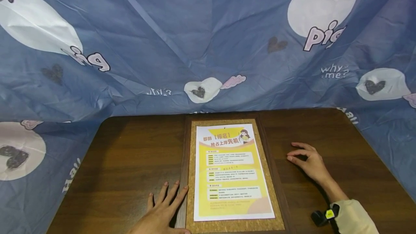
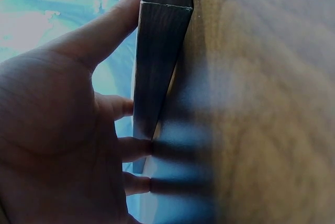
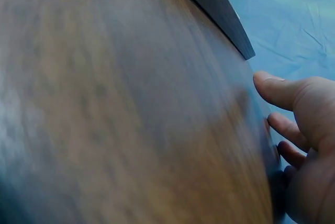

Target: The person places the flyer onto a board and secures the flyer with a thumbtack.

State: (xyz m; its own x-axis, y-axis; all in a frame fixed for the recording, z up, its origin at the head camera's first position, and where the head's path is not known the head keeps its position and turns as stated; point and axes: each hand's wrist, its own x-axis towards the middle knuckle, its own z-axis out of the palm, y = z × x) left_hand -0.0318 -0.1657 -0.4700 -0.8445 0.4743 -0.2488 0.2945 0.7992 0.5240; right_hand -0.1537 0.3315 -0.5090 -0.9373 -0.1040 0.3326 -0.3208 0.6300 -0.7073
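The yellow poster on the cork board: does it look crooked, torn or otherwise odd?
Nothing stands out. The yellow poster lies flat and about square within the cork board, untorn. The left hand rests flat at the board's left frame; the right hand rests on the table.

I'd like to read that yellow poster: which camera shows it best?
The head view: the whole yellow poster lies face up on the cork board. The left wrist view shows only the board's dark frame edge-on; the right wrist view shows just a frame corner.
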